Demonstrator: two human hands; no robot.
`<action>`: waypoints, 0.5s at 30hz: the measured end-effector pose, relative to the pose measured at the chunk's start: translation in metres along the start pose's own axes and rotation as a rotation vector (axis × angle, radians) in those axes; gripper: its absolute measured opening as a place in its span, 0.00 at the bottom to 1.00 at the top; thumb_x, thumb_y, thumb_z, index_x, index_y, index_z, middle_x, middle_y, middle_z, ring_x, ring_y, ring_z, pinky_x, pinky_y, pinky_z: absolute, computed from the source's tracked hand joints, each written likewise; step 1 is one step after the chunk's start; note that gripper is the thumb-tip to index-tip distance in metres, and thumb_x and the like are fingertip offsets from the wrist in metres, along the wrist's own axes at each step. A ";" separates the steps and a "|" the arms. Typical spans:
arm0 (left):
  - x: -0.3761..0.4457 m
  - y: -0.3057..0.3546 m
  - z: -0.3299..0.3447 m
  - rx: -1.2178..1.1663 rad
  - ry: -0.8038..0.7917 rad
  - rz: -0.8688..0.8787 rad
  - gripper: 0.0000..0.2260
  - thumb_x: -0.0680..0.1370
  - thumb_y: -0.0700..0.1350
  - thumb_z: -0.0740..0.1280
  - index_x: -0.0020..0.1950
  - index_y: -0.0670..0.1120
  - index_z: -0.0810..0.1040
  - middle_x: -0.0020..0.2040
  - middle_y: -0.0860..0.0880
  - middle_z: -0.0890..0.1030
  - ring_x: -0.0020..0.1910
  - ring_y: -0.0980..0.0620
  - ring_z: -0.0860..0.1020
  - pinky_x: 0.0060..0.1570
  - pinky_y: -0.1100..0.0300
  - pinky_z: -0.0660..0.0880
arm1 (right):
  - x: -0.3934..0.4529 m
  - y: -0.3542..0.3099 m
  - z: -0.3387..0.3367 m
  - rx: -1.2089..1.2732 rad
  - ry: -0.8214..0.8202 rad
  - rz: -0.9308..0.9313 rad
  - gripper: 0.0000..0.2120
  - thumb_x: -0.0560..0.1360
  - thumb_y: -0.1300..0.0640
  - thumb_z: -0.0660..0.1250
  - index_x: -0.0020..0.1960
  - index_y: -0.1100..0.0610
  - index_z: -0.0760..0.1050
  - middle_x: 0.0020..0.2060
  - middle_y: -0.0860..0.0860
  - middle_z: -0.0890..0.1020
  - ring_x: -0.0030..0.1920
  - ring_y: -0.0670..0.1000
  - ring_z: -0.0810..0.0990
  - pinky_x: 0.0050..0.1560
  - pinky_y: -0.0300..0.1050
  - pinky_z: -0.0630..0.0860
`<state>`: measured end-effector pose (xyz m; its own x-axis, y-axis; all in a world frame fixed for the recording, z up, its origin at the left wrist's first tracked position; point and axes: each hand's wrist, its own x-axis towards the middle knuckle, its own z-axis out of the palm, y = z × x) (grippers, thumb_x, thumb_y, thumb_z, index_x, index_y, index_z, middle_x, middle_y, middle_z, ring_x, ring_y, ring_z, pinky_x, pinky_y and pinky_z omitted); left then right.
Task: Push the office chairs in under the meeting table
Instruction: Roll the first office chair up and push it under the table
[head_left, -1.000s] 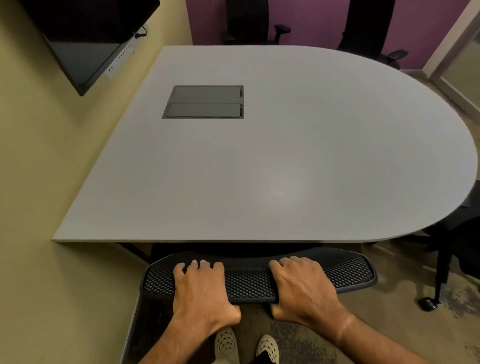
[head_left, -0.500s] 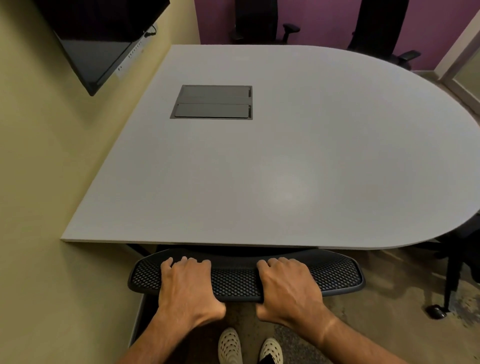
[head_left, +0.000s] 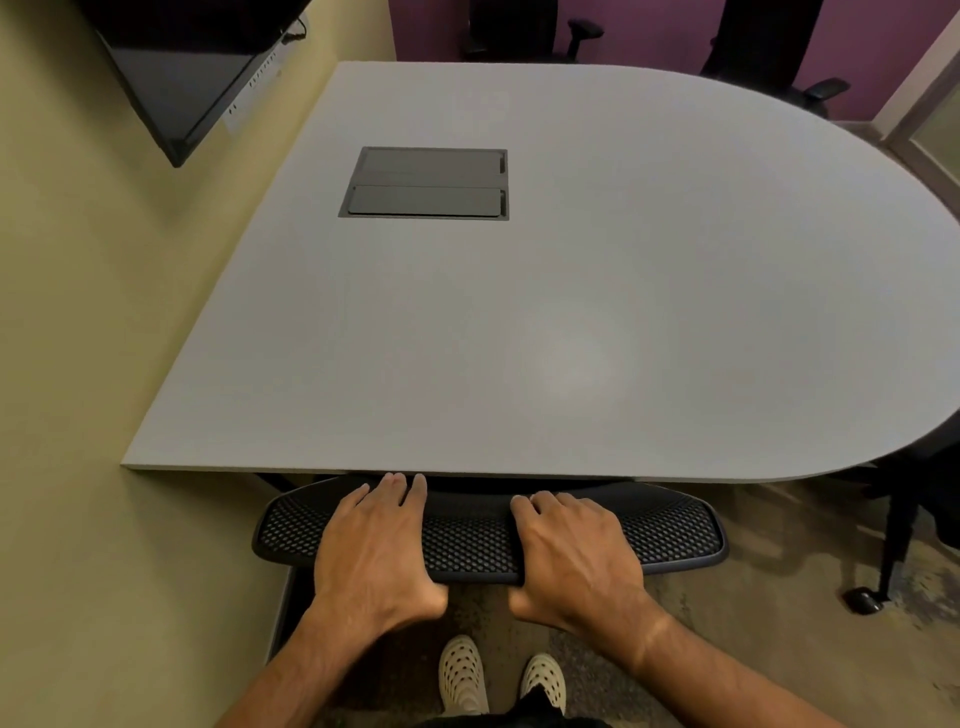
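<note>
1. Head view, spatial bit: the chair backrest (head_left: 488, 530) is seen as a black mesh band running left–right, its long axis parallel to the near edge of the bench (head_left: 519, 338). It lies directly under and just ahead of both hands, w/ its front rim almost beneath the bench edge; the seat itself is hidden under the bench.

2. Head view, hands: the left hand (head_left: 376, 545) is laid over the top of the backrest, its fingers (head_left: 402, 486) stretched forward nearly straight and reaching almost to the bench edge, thumb tucked under the rear rim. The right hand (head_left: 574, 551) is wrapped round the backrest, fingers curled over the top, thumb under. Both are about equally near; the left is reached further fwd.

3. Head view, judgement: any push left is straight ahead, across the backrest's long axis, and very little travel seems to remain before the backrest meets the bench edge. The left fingertips could get pinched there.

4. Head view, vs. half a sec ago: the backrest is now closer to the bench edge, the gap nearly gone. The left fingers, curled over the mesh then, are now extended. The right grip looks unchanged.

5. Head view, other chairs: one chair (head_left: 909, 519) is seen at the right by the bench's curved end, two more (head_left: 524, 31) at the far side.
</note>
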<state>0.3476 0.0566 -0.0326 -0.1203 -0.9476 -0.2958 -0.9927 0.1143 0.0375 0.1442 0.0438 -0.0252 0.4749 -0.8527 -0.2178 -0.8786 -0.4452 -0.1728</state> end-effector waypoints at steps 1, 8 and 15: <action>0.000 0.000 0.000 0.002 -0.007 0.006 0.48 0.63 0.65 0.64 0.79 0.47 0.54 0.77 0.48 0.62 0.76 0.52 0.58 0.75 0.55 0.50 | 0.000 0.000 0.000 -0.002 0.004 -0.001 0.24 0.66 0.40 0.64 0.56 0.52 0.71 0.47 0.49 0.77 0.46 0.52 0.77 0.46 0.46 0.71; -0.002 0.003 -0.006 -0.016 0.007 0.011 0.37 0.61 0.62 0.64 0.69 0.49 0.72 0.64 0.51 0.77 0.63 0.52 0.74 0.65 0.55 0.67 | -0.002 0.000 0.000 -0.028 0.029 -0.009 0.19 0.65 0.41 0.64 0.50 0.52 0.70 0.42 0.49 0.76 0.42 0.52 0.76 0.40 0.46 0.65; -0.001 0.003 -0.002 -0.002 0.016 0.009 0.36 0.60 0.64 0.62 0.65 0.50 0.74 0.60 0.53 0.79 0.60 0.53 0.76 0.64 0.55 0.69 | -0.003 0.002 0.004 -0.034 0.058 -0.012 0.22 0.65 0.37 0.63 0.51 0.52 0.71 0.41 0.48 0.76 0.40 0.51 0.76 0.38 0.45 0.66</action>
<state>0.3446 0.0577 -0.0304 -0.1296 -0.9512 -0.2800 -0.9915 0.1227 0.0423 0.1410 0.0465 -0.0292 0.4825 -0.8613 -0.1594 -0.8746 -0.4637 -0.1418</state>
